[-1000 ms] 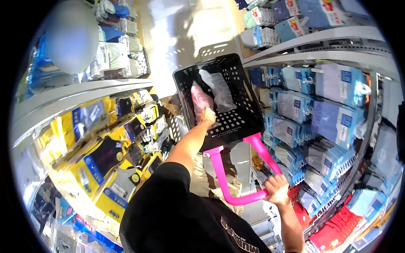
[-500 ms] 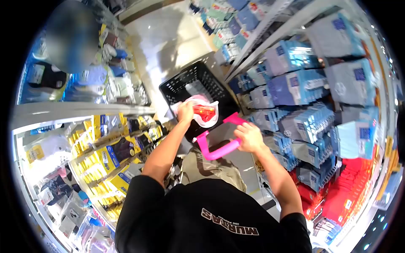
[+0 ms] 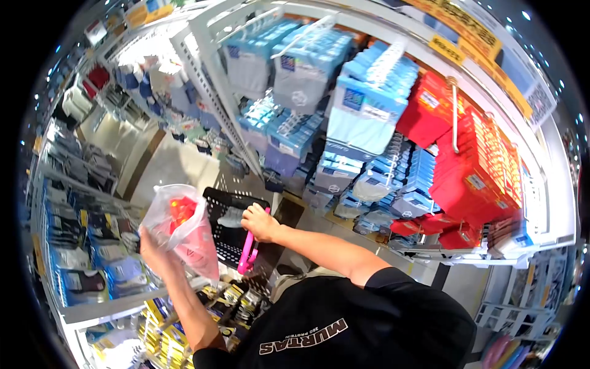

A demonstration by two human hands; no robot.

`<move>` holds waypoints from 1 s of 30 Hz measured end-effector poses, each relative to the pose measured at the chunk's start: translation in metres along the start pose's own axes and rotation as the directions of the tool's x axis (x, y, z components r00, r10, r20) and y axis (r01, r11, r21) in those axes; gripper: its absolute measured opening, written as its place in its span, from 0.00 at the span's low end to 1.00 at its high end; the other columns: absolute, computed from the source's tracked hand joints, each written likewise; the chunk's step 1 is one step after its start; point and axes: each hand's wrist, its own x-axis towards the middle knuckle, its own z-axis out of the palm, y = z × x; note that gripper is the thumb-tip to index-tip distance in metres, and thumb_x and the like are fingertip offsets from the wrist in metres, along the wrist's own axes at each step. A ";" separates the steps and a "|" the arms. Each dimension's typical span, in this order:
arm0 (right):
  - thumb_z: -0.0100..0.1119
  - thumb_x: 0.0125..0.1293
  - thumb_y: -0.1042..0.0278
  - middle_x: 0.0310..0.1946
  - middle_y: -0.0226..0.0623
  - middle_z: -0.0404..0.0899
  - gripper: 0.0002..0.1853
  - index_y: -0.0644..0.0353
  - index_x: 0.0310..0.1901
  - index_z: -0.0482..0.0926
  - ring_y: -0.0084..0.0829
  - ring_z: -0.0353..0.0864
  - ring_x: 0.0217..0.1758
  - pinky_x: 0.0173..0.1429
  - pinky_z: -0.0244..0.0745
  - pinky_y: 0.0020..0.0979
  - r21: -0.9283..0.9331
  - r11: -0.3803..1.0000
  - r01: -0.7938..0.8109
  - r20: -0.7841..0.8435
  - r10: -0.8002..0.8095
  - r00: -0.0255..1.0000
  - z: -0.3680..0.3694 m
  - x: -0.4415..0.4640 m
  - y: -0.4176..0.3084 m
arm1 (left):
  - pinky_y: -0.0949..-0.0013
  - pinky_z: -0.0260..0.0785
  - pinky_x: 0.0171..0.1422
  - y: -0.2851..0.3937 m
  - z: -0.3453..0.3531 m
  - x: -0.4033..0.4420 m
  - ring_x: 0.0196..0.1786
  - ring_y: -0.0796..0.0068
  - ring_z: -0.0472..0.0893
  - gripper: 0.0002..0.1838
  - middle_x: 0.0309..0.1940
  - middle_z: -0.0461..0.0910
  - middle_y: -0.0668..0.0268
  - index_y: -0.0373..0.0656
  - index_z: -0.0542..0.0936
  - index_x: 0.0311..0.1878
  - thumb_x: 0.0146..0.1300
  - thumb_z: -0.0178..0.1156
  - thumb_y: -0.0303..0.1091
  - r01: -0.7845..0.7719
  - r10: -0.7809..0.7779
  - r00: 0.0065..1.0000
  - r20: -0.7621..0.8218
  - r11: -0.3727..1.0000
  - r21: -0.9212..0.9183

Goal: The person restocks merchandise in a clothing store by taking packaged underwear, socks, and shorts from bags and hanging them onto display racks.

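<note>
My left hand (image 3: 158,253) grips the edge of a translucent plastic bag (image 3: 200,246), raised at the left of the basket. Its mouth is open, and something red and pink shows inside. My right hand (image 3: 260,222) is closed around the pink handle (image 3: 249,249) of the black basket (image 3: 236,199). The basket hangs low beside the bag, and a pale packet (image 3: 231,218) lies in it. The bag hides part of the basket.
Blue-topped packs (image 3: 369,98) and red packs (image 3: 470,166) hang on hooks at the right. A white upright post (image 3: 215,92) stands ahead. Lower left is a shelf edge (image 3: 117,307) above yellow packs (image 3: 166,332). Aisle floor (image 3: 178,163) shows beyond the bag.
The view has swung right toward the blue and red packs. My left hand has lifted the bag out of the basket and holds it higher, to the left. My right hand stays on the handle.
</note>
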 end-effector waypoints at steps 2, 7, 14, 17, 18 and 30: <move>0.66 0.48 0.71 0.46 0.41 0.73 0.18 0.57 0.43 0.77 0.45 0.68 0.58 0.63 0.64 0.48 -0.017 0.999 -0.034 -0.140 0.031 0.990 -0.006 -0.007 -0.003 | 0.68 0.75 0.49 0.028 0.006 -0.004 0.43 0.73 0.82 0.17 0.42 0.83 0.63 0.37 0.79 0.50 0.74 0.53 0.43 -0.015 0.021 0.998 0.056 0.995 -0.094; 0.66 0.53 0.69 0.53 0.42 0.73 0.23 0.56 0.53 0.75 0.47 0.68 0.63 0.66 0.65 0.45 0.343 0.915 -0.211 -0.055 0.244 0.968 -0.085 -0.048 -0.007 | 0.55 0.71 0.62 0.097 0.051 -0.048 0.57 0.64 0.78 0.19 0.54 0.79 0.60 0.38 0.78 0.54 0.72 0.55 0.45 0.035 -0.016 0.997 0.077 0.966 -0.257; 0.66 0.61 0.62 0.38 0.45 0.83 0.16 0.61 0.47 0.79 0.45 0.82 0.42 0.49 0.77 0.40 0.488 0.763 -0.425 -0.008 0.490 0.872 -0.125 -0.160 0.028 | 0.58 0.69 0.65 0.112 0.109 -0.110 0.57 0.65 0.78 0.18 0.53 0.81 0.64 0.41 0.79 0.54 0.70 0.57 0.45 0.364 -0.164 0.816 0.554 0.891 -0.271; 0.66 0.63 0.62 0.37 0.44 0.83 0.15 0.63 0.46 0.79 0.39 0.83 0.41 0.46 0.77 0.37 0.610 0.585 -0.535 0.053 0.643 0.764 -0.157 -0.207 0.018 | 0.57 0.70 0.63 0.101 0.141 -0.143 0.55 0.64 0.79 0.19 0.51 0.81 0.63 0.40 0.79 0.53 0.70 0.56 0.45 0.456 -0.266 0.732 0.627 0.875 -0.162; 0.65 0.64 0.63 0.37 0.43 0.83 0.14 0.63 0.46 0.79 0.36 0.84 0.41 0.48 0.77 0.35 0.611 0.550 -0.569 0.054 0.688 0.724 -0.166 -0.220 0.015 | 0.57 0.71 0.62 0.098 0.154 -0.155 0.55 0.64 0.79 0.19 0.51 0.81 0.62 0.40 0.79 0.53 0.70 0.56 0.45 0.489 -0.304 0.693 0.654 0.864 -0.116; 0.66 0.66 0.67 0.36 0.32 0.84 0.11 0.63 0.45 0.81 0.20 0.80 0.39 0.46 0.77 0.26 0.828 0.289 -0.480 -0.179 0.948 0.263 -0.166 -0.353 0.049 | 0.79 0.65 0.32 -0.036 0.230 -0.256 0.27 0.87 0.75 0.14 0.28 0.82 0.71 0.35 0.83 0.38 0.72 0.53 0.34 0.226 -0.561 0.199 0.804 0.824 0.519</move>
